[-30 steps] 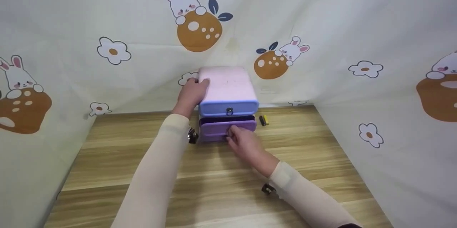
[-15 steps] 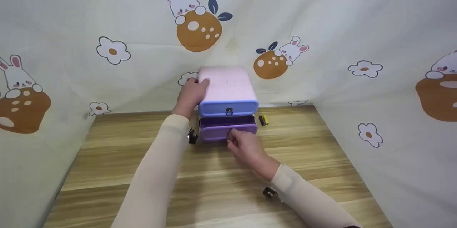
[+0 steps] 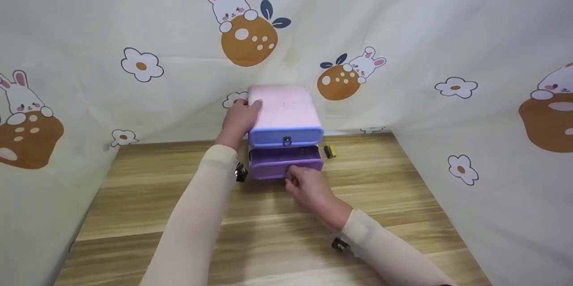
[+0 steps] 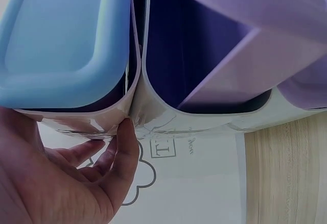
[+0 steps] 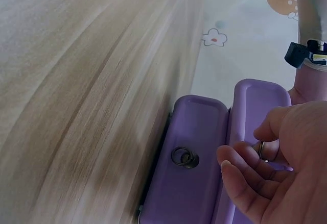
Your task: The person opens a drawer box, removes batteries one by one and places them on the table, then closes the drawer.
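Observation:
A small drawer cabinet (image 3: 288, 107) with a pink top stands against the back wall. My left hand (image 3: 241, 118) grips its upper left edge, thumb on top, bent fingers (image 4: 122, 168) against the side. The upper blue drawer (image 3: 267, 138) is closed or nearly so. Below it, the purple drawer (image 3: 271, 170) is pulled partway out, its dark inside showing. My right hand (image 3: 311, 187) pinches the metal ring pull (image 5: 261, 150) on that drawer's front. Underneath, a lower purple drawer (image 5: 196, 127) with its own ring (image 5: 183, 156) stays in, seen in the right wrist view.
Two small items, black and yellow (image 3: 330, 151), lie on the wooden table (image 3: 376, 187) just right of the cabinet. Cloth walls (image 3: 179, 22) with rabbit and flower prints enclose the back and both sides. Dark wrist cameras (image 3: 340, 244) jut from my sleeves.
The purple drawer has come out farther toward me, showing more of its inside, as my right hand draws back slightly with it. My left hand keeps its place on the cabinet.

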Demonstrator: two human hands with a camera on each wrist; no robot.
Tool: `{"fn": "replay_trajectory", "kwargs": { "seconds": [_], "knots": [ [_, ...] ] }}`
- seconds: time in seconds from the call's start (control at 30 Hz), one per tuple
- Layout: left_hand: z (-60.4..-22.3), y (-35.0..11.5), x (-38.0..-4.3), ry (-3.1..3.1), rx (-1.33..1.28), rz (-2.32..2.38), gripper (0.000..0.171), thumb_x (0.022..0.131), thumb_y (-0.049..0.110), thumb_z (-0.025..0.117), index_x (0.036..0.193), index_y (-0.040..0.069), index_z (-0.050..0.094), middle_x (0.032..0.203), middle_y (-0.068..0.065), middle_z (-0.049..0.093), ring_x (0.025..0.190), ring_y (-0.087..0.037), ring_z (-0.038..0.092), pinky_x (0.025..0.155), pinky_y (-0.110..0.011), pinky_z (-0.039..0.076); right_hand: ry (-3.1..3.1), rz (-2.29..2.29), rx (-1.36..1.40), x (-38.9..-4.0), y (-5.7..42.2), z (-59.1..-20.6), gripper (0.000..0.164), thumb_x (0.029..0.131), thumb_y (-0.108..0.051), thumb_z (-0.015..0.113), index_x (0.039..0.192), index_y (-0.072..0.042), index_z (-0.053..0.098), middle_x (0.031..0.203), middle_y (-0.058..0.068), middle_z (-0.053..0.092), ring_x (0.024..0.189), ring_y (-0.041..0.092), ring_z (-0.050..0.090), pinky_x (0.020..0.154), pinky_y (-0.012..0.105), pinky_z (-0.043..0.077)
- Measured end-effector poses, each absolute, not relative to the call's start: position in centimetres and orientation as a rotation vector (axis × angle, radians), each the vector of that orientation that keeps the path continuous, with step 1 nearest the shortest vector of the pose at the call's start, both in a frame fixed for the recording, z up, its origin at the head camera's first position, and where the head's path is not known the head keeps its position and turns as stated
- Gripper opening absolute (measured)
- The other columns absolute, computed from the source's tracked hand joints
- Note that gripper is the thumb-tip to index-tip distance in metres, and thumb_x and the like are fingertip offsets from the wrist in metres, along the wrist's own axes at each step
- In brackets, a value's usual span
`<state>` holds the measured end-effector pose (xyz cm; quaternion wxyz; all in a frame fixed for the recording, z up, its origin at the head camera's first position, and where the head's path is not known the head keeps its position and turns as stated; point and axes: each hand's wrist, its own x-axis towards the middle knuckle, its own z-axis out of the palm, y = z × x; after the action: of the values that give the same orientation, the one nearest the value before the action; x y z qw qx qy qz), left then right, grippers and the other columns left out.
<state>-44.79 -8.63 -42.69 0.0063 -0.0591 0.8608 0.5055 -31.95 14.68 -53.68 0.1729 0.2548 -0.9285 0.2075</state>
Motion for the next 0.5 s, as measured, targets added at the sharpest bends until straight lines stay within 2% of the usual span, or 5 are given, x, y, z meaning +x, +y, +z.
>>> {"fn": "replay_trajectory", "kwargs": {
  "seconds": [0.5],
  "knots": [
    [-42.97, -8.77, -45.06, 2.721, -0.171, 1.56, 0.081, 0.109, 0.061, 0.05, 0.164, 0.001, 0.045, 0.165, -0.022, 0.05, 0.152, -0.041, 0.047, 0.123, -0.054, 0.039, -2.601, 0.604, 0.769, -31.41, 14.92, -53.73, 0.013, 0.094, -0.013, 0.079, 0.086, -0.016, 0.069, 0.074, -0.006, 0.068, 0.064, 0.008, 0.057, 0.058, 0.026, 0.05]
  ]
}}
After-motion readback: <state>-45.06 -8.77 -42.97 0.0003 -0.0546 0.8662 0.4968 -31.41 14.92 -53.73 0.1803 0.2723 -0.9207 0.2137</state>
